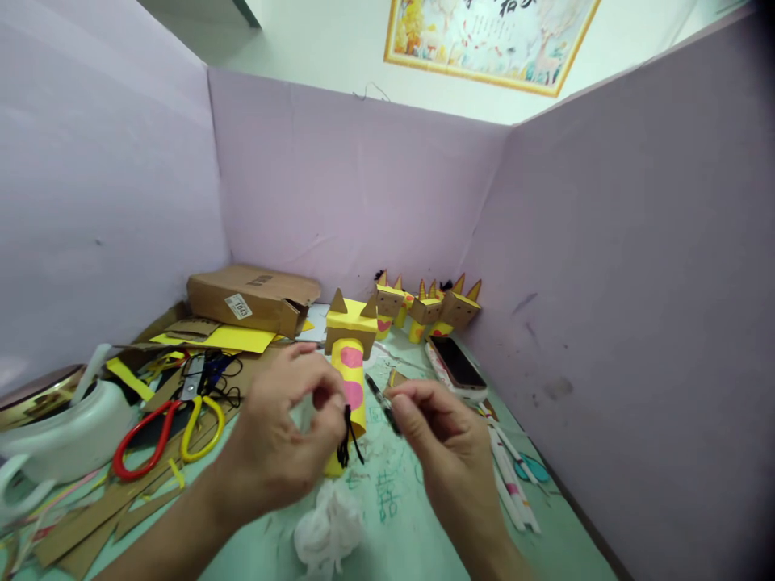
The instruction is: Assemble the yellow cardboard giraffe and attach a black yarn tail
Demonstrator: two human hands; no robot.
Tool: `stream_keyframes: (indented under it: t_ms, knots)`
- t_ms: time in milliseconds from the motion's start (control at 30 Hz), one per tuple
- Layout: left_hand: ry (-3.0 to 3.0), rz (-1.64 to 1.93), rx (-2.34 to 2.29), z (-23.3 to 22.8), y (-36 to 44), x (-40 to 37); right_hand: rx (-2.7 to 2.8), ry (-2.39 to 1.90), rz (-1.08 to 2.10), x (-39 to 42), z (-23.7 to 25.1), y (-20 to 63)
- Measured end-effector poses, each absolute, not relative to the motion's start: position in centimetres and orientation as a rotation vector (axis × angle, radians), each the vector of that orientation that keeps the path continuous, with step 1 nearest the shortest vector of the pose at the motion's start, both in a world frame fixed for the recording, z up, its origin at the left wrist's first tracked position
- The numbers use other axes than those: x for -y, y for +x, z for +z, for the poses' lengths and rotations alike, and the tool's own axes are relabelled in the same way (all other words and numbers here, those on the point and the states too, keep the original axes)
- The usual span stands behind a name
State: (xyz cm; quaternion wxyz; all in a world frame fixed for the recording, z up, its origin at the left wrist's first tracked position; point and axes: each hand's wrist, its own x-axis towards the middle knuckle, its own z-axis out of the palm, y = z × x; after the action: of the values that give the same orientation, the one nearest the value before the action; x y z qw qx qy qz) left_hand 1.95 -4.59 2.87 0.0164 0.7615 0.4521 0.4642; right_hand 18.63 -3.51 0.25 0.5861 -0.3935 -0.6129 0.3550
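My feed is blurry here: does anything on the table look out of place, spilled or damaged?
Nothing looks spilled or broken. Cardboard strips lie loose along the table's left edge, and a crumpled white wad sits near the left hand, which pinches a black thread tuft. The paper figure stands upright.

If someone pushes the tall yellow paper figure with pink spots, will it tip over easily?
Probably yes. The tall yellow paper figure with pink spots stands upright on a narrow tube, with a wider cardboard head above, so it looks top-heavy. It also seems light, being only paper and cardboard. The left hand beside it could steady it.
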Motion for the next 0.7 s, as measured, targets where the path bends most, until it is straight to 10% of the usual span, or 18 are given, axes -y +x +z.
stream_keyframes:
  t_ms: [700]
  knots:
    - [2.579,1.692,-1.363,-0.5,0.1,5.9,1.826,-0.847,0.312,4.0,-5.0,19.9]
